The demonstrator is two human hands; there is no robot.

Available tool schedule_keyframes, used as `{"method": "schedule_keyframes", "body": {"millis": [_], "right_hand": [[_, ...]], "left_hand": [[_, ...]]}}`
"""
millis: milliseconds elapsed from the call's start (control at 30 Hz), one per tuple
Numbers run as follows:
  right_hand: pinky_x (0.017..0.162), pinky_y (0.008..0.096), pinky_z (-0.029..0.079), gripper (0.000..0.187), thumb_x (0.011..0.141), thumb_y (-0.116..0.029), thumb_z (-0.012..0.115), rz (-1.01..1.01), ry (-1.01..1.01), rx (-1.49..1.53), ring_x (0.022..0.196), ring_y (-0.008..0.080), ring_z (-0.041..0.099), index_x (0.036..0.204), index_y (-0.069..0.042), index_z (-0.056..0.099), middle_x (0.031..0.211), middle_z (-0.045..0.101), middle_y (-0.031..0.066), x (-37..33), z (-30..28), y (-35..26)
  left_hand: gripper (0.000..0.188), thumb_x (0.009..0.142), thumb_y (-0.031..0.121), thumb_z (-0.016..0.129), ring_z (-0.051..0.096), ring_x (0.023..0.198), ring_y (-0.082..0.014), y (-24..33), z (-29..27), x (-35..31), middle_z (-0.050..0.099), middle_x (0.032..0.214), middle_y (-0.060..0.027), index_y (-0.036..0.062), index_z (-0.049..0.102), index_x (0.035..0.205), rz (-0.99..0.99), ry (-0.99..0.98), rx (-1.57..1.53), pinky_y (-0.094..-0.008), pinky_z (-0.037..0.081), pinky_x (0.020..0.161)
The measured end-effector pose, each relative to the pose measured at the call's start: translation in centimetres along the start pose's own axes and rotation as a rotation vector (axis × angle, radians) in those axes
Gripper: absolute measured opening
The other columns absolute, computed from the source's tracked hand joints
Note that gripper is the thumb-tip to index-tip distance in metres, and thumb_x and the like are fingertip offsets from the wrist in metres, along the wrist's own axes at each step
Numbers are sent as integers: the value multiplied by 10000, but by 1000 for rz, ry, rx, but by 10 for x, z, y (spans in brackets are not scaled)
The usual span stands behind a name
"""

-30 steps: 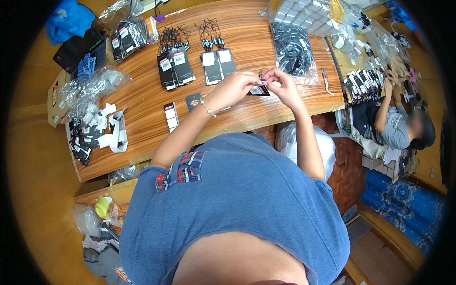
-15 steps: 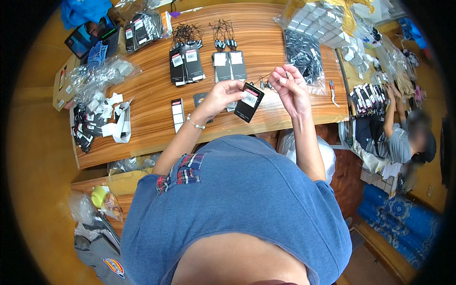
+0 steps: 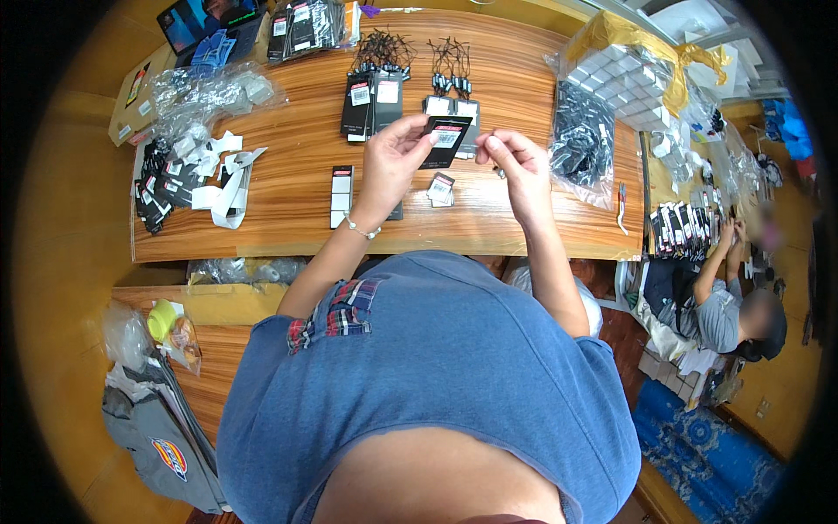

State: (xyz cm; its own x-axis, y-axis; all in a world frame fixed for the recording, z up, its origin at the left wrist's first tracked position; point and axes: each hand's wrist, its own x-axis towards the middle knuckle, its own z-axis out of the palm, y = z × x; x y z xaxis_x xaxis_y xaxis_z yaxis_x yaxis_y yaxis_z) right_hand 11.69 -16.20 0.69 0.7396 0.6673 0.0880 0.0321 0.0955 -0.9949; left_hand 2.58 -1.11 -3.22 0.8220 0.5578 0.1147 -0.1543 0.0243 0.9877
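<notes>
My left hand (image 3: 390, 166) grips a black hang tag (image 3: 446, 142) with a red-and-white barcode sticker, between thumb and fingers at its left edge. Just right of the tag, my right hand (image 3: 521, 175) is closed in a pinch; what its fingertips hold is too small to make out. Behind the held tag lie two small stacks of grey tags (image 3: 465, 109) with white stickers and black strings. Below it on the table sits a little pile of small stickered tags (image 3: 441, 189). A strip of white stickers (image 3: 340, 196) lies beside my left wrist.
Stacked black tags (image 3: 358, 109) with strings lie farther back. At left are loose black tags (image 3: 166, 188) and white backing paper (image 3: 234, 188). A bag of black strings (image 3: 580, 144) and orange-handled snips (image 3: 621, 210) lie at right. Beyond, a person (image 3: 720, 319) handles tags.
The held tag has moved away from my body and tilted the other way. My right hand has come down closer to it. The whole view has shifted, uncovering the small tag pile.
</notes>
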Motion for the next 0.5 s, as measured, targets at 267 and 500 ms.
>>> {"method": "schedule_keyframes", "body": {"millis": [267,500], "right_hand": [[466,213,291,198,838,-159,545,36,1,-222,509,35,360,736,-2,609,530,461,-32,11,18,12],[430,241,275,190,818,-151,557,-79,71,-384,467,58,352,729,10,604,488,415,9,13,24,10]], "left_hand": [[207,792,5,614,600,773,-105,9,4,0,634,897,-98,-55,588,989,70,62,9,-220,496,691],[212,794,-8,612,605,786,-98,14,6,0,638,911,-87,-48,592,1001,53,31,95,-207,496,701]]}}
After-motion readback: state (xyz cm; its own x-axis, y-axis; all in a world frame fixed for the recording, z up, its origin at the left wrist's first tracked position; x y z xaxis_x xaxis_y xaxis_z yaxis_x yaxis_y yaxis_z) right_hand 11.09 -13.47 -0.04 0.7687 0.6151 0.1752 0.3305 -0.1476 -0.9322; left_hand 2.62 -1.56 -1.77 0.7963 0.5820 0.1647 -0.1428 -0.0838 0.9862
